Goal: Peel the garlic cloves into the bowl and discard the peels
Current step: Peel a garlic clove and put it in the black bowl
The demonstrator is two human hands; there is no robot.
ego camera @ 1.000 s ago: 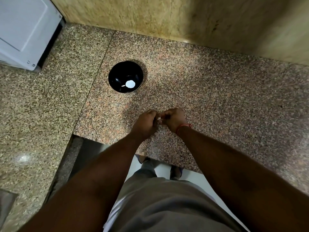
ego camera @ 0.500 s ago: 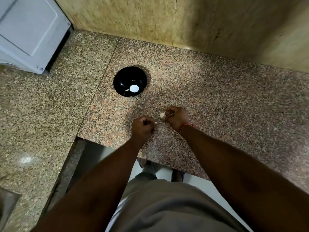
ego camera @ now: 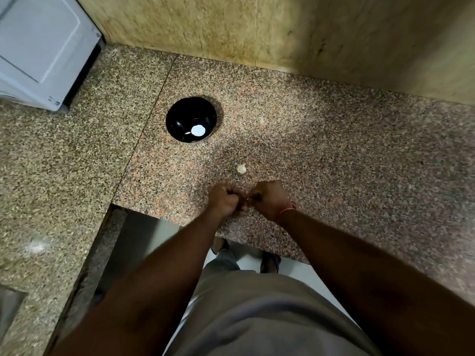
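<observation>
Granite counter (ego camera: 334, 150) under dim light: both hands meet again, left hand (ego camera: 224, 201) and right hand (ego camera: 270, 199) curled and pinching something tiny between them (peel, probably). A pale garlic clove (ego camera: 241, 169) now lies on the stone, short of the black bowl (ego camera: 190, 122). No readable writing anywhere.

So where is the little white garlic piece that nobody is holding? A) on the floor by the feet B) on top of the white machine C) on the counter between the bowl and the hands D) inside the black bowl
C: the small white garlic piece lies alone on the speckled counter, nearer than the black bowl and just beyond the left hand and right hand.
</observation>
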